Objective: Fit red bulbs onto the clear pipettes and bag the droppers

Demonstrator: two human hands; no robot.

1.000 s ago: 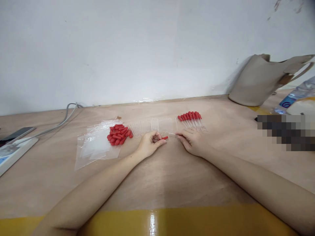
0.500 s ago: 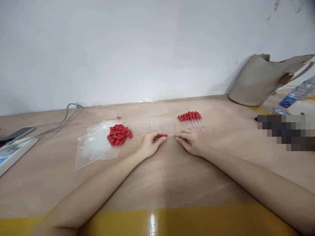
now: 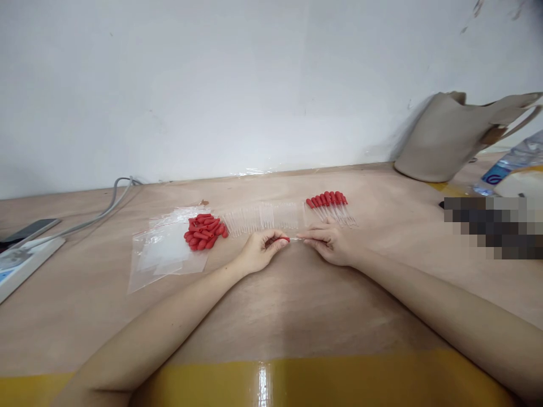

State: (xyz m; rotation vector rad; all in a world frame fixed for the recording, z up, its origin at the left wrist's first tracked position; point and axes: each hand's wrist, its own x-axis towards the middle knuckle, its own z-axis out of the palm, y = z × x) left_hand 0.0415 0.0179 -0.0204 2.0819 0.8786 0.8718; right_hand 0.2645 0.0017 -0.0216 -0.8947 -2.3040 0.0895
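Red bulb: above mid-table, nearer the back edge; pinched in the left hand's fingers. Right hand: fingers grasping a slender, clear tube end-on to the bulb, presumably for alignment. Matte, rubbery-looking spare bulbs: heaped leftward, apparently within reach.

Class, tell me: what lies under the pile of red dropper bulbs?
Clear plastic bags show along the left and near sides of the red bulb pile, apparently running beneath it. What lies directly under the bulbs is covered and cannot be seen.
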